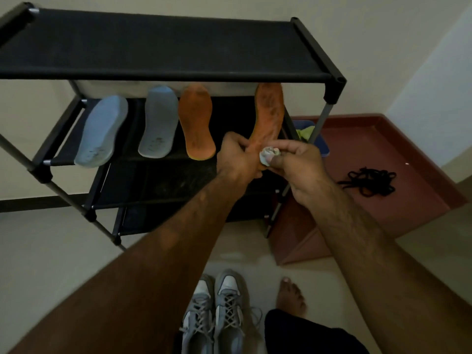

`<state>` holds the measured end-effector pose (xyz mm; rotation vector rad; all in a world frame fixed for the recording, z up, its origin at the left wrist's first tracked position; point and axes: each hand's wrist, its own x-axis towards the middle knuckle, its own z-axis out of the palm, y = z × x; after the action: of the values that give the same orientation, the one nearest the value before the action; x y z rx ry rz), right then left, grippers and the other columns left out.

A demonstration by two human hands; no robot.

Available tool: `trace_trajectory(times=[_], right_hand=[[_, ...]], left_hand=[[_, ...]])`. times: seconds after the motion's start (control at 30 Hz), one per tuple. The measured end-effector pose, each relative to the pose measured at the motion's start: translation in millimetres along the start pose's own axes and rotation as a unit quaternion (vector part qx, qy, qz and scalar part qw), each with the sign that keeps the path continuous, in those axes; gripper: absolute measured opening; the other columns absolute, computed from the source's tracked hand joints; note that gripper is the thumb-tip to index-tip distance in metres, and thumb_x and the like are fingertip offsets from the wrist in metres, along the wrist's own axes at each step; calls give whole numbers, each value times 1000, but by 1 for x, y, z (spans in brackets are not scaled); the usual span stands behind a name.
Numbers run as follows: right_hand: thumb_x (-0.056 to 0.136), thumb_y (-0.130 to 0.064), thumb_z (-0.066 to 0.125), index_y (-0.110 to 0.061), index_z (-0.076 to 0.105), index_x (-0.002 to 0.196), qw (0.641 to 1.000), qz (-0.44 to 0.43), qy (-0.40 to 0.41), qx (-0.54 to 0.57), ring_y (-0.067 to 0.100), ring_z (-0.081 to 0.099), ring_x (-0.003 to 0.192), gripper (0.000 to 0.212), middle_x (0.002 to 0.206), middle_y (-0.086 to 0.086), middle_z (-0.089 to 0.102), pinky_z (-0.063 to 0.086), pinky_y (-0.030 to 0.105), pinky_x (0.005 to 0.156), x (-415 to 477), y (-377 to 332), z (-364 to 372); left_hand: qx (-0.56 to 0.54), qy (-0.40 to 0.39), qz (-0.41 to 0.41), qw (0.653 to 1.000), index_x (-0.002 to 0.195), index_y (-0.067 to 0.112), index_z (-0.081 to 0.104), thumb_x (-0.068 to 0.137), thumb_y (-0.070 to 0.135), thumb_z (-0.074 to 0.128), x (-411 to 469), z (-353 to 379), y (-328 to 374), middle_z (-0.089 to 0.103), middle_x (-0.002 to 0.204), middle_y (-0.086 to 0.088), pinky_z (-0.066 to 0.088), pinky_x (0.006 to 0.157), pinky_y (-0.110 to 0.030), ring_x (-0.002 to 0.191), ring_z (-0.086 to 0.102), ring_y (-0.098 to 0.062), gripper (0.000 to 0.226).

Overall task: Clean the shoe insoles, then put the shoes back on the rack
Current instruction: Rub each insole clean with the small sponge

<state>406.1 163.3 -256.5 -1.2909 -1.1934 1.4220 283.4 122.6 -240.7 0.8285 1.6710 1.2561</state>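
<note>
My left hand (236, 157) grips the heel end of a dirty orange insole (270, 108), which points up toward the rack's top shelf. My right hand (296, 162) pinches a small crumpled white cloth (268, 155) against that insole's lower part. Another orange insole (196, 121) and two pale blue-grey insoles (102, 131) (158, 121) lean on the second shelf of the black shoe rack (163, 44). A pair of grey and white laced shoes (217, 312) stands on the floor near my bare foot (291, 297).
A blue bin (320, 141) holding something yellow-green stands right of the rack on a reddish raised step (383, 154). A heap of black laces (370, 181) lies on that step. Cream walls close in behind and at the right.
</note>
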Motion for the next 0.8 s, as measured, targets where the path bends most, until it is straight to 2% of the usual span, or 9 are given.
trace_trajectory(times=[0.1,0.2,0.33,0.43,0.5,0.6,0.67,0.73,0.8], right_hand=[[81,13,76,-13,75,105,997,1,-56,47,19,76,97,35,100,7,80,61,27,78,-56,4,-2],[80,11,77,-11,77,106,995,17,-91,28,22,76,98,35,101,6,80,61,30,80,-116,24,0],[84,4,77,-17,80,100,990,47,-134,-26,19,77,91,26,99,4,80,60,27,75,-195,58,1],[83,1,81,-25,80,98,986,11,-129,-101,9,75,92,30,100,-6,80,59,25,79,-249,88,8],[82,-1,82,-32,78,101,979,-33,-116,-163,3,73,92,36,101,-12,78,58,22,82,-284,106,13],[85,-6,80,-29,79,107,945,-139,-119,-271,3,68,94,32,102,-17,70,52,14,79,-325,122,15],[87,-11,79,-25,80,107,918,-181,-129,-329,11,64,98,25,102,-11,64,52,21,82,-342,128,16],[87,-12,79,-24,80,107,894,-196,-144,-376,17,61,100,23,100,-7,62,50,27,84,-358,132,16],[87,-11,77,-24,80,106,876,-193,-173,-406,16,60,99,24,99,-7,65,50,29,85,-378,136,17]], left_hand=[[-97,-76,-49,991,133,12,43,85,7,80,-46,-22,-18,65,111,-8,65,79,-45,97,73,-25,61],[-177,-167,-89,966,131,7,57,80,-14,54,-97,-52,-51,71,119,-18,63,84,-48,108,71,-34,55],[-274,-201,-146,929,134,12,59,68,-15,45,-158,-79,-113,64,130,-29,54,97,-58,120,62,-44,72],[-328,-175,-162,914,133,-2,61,54,-9,52,-211,-96,-152,59,132,-37,35,91,-48,118,51,-45,80],[-401,-152,-182,885,136,-5,57,61,-11,49,-243,-106,-171,60,133,-29,37,92,-43,117,50,-44,76],[-524,-164,-204,810,148,-8,44,93,13,49,-282,-112,-185,42,156,-26,38,116,-42,149,35,-39,60],[-570,-131,-223,780,142,-7,53,105,36,42,-298,-115,-191,35,161,-24,35,120,-43,152,31,-36,57],[-583,-110,-228,772,138,-3,57,106,52,40,-315,-120,-195,40,158,-22,25,126,-46,151,34,-34,66],[-570,-78,-239,782,132,-5,62,103,61,37,-328,-125,-198,56,144,-21,35,121,-44,142,48,-32,76]])
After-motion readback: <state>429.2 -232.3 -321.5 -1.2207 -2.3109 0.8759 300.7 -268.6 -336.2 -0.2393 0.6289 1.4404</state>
